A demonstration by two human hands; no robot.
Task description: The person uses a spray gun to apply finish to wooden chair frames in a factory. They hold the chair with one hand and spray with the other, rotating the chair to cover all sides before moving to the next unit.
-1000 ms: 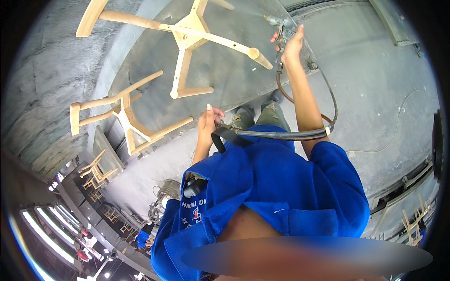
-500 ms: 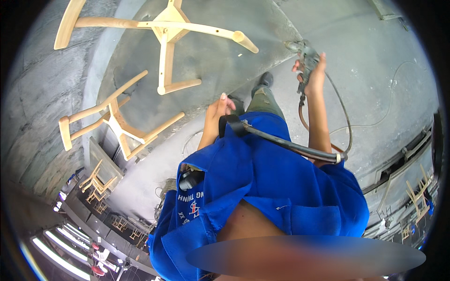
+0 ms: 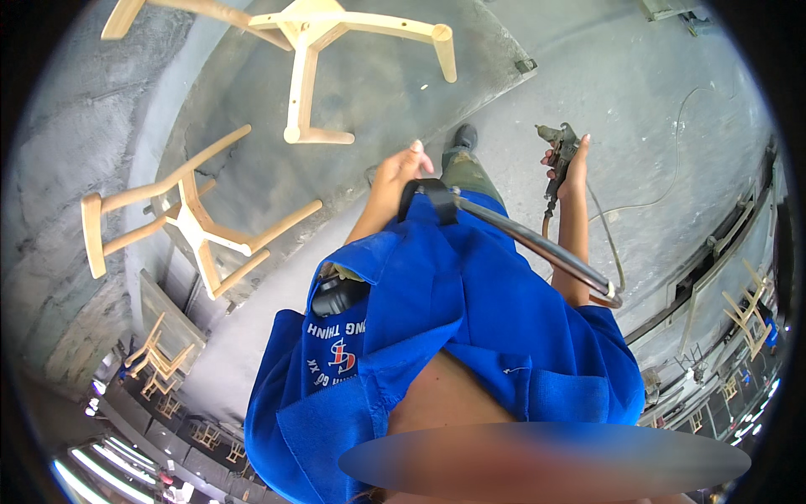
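My right hand [image 3: 573, 172] is wrapped round a dark, paint-crusted spray gun [image 3: 564, 149], held out to the right with its nozzle toward the upper left. A hose runs down from its handle. In front of my waist, my left hand [image 3: 405, 170] is empty, with loosely bent fingers and a raised thumb. Ahead to the left lies a pale wooden chair frame [image 3: 300, 84], legs spread and partly cut off by the picture's top edge. A second wooden chair frame [image 3: 195, 197] is left of my left hand. Neither hand touches the frames.
A grey board [image 3: 386, 101] with a corner near the middle lies beneath the frames. A thick hose [image 3: 537, 244] crosses my blue jacket, and a thin hose [image 3: 672, 197] trails over the floor to the right. A rough grey wall [image 3: 67, 160] rises at left. More chair frames [image 3: 159, 357] stand behind.
My right hand has drawn the spray gun back toward my body. The far chair frame sits higher in view and looks slightly turned. My left hand has barely moved.
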